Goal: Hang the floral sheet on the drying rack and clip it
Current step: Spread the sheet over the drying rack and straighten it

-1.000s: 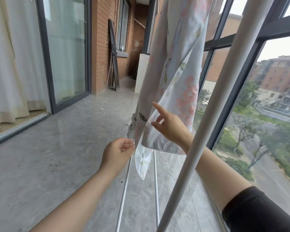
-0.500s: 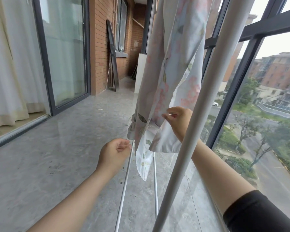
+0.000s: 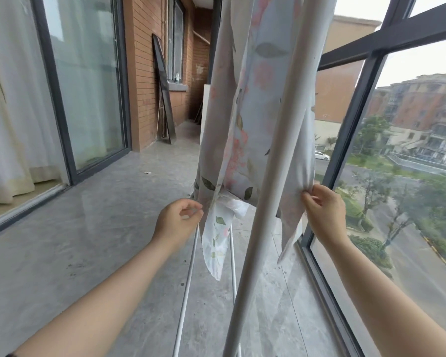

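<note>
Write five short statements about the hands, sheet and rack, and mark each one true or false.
1. The right hand pinches the sheet. True.
2. The sheet lies in a heap. False: it hangs, its ends above the floor.
3. The thick pole passes between the two hands in this view. True.
4. The sheet is plain white. False: it bears pink flowers and green leaves.
5. The left hand is flat open. False: its fingers are curled at the sheet's edge.
</note>
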Demonstrator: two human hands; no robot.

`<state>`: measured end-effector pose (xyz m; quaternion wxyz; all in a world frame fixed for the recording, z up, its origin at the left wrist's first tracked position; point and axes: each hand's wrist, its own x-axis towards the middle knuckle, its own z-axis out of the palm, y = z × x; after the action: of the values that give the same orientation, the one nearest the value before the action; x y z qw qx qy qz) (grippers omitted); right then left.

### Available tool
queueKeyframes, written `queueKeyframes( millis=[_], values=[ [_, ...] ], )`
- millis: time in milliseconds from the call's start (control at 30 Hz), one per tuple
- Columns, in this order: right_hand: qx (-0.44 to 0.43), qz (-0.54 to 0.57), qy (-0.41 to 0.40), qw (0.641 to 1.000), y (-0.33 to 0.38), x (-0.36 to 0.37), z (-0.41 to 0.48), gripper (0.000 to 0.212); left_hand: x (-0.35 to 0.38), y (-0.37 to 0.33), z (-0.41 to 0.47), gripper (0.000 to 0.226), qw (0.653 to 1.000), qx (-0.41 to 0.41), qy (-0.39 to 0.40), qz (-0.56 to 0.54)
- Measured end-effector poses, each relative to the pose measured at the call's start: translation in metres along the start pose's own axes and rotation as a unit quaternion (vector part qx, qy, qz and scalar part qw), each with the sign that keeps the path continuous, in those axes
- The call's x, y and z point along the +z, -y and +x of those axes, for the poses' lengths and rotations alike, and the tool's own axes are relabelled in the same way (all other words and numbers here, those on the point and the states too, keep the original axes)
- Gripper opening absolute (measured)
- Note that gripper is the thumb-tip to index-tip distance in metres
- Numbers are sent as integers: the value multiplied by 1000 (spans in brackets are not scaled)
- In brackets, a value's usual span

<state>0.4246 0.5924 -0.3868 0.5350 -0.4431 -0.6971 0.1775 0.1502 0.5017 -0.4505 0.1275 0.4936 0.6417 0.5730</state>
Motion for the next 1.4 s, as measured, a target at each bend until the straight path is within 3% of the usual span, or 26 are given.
queueKeyframes(
  millis=[67,167,500,667,700,767,867,967,1033,1100,1167,1233,1400],
  values=[
    [-6,-13,14,1000,-4,7,-5,33,5,9,12,13,1000,7,17,17],
    [-12,-29,31,999,-12,17,-10,23,14,27,26,20,999,-8,30,28],
    [-27,-71,-10,997,-23,16,-3,22,51,46,67,36,994,28,85,71],
    [26,5,6,1000,-18,19,-6,17,62,25,92,37,985,44,128,106],
    [33,14,8,999,-15,21,-8,28,63,23,95,35,984,42,131,117],
    [26,6,10,1000,-11,24,-9,46,62,21,93,38,984,26,118,132],
    [22,-16,14,1000,-11,28,-9,33,58,25,85,48,993,21,40,106],
    [5,-58,17,998,-12,28,-11,32,49,29,73,20,996,4,-83,31],
    [0,-70,18,997,-12,26,-12,31,43,28,67,23,993,-1,-118,13],
    [-4,-84,21,996,-16,25,-14,27,38,22,57,31,995,-20,-101,-14],
    [-3,-91,25,996,-21,24,-16,25,37,21,49,17,999,-9,-42,-10],
    [0,-81,31,996,-24,22,-19,24,36,21,38,22,1000,15,-1,26],
    [4,-67,51,996,-34,20,-32,25,31,11,12,11,999,7,-35,-16]
  ],
)
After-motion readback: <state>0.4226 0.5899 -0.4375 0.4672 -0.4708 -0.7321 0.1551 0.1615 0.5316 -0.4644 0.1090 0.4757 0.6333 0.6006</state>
